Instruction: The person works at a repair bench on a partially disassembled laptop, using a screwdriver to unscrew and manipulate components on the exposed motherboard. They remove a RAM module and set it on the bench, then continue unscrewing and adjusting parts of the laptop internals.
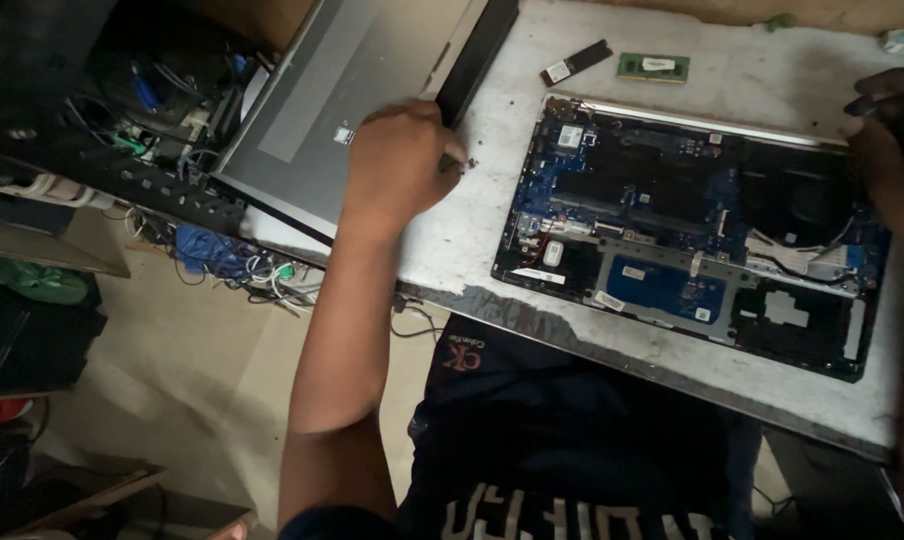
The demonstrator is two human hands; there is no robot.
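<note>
An opened laptop [687,225] lies on the white table [452,250] with its blue circuit board and cables bare. My left hand [397,165] rests on the table left of it, fingers curled, beside small screws [469,163] and the edge of a grey laptop cover [342,100]. Whether the fingers pinch anything is hidden. My right hand [892,150] is at the laptop's far right corner, closed on a dark slim tool [860,103].
A black battery strip [477,55], a small storage stick [575,62] and a green memory module [653,67] lie at the table's far side. Tangled cables [222,260] and a dark rack [122,130] crowd the left, above the bare floor.
</note>
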